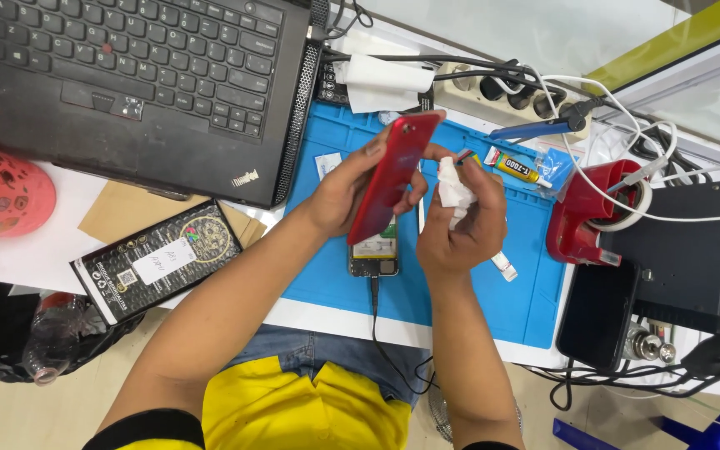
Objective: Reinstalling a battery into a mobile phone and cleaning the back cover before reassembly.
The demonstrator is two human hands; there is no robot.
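My left hand (345, 187) holds a red phone back cover (393, 171) tilted on edge above the blue work mat (502, 275). My right hand (458, 218) grips a crumpled white tissue (453, 190) pressed close to the cover's inner side. Under both hands an opened phone body (375, 252) lies on the mat, with a black cable running from its near end off the table edge. A small glue tube (517, 168) lies on the mat just right of my right hand.
A black laptop (127, 75) fills the far left. A dark printed box (156, 260) lies near it on a brown envelope. A red tape dispenser (585, 212), a black phone (597, 315), a black box and tangled cables with a power strip (502, 87) crowd the right.
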